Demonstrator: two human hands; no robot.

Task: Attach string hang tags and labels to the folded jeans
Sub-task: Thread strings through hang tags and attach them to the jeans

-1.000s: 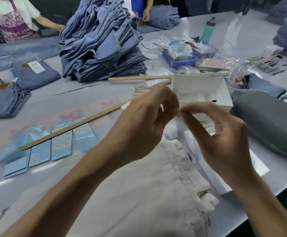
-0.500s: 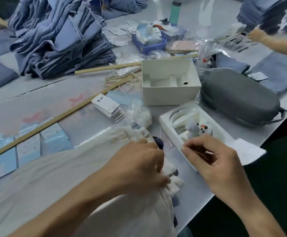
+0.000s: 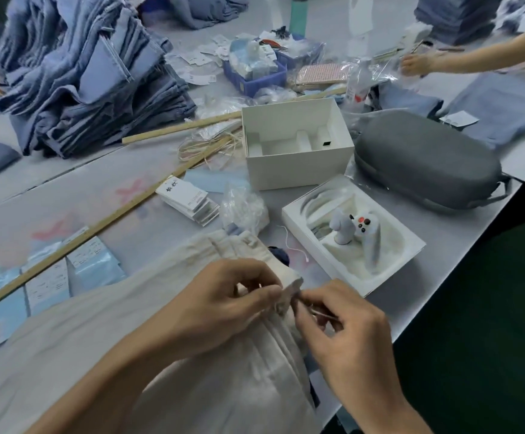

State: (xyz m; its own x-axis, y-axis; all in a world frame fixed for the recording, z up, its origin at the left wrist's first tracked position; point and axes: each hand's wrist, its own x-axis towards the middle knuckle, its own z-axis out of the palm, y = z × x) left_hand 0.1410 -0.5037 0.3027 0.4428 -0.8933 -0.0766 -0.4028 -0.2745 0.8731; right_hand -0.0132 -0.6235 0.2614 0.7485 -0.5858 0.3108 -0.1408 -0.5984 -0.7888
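While the pale jeans (image 3: 123, 333) lie on the counter (image 3: 461, 277), a waistband fold is pinched by the left hand (image 3: 220, 305) so a thin string can be threaded by the pinching right hand (image 3: 345, 336).

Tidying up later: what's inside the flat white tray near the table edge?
The white tray holds a white controller with red and dark buttons. Whatever lies beneath it is hidden.

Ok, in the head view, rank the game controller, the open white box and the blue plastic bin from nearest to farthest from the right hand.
1. Game controller, in the white tray just beyond the right hand.
2. Open white box, farther back, mid-table.
3. Blue plastic bin, farthest, behind the box among loose tags.
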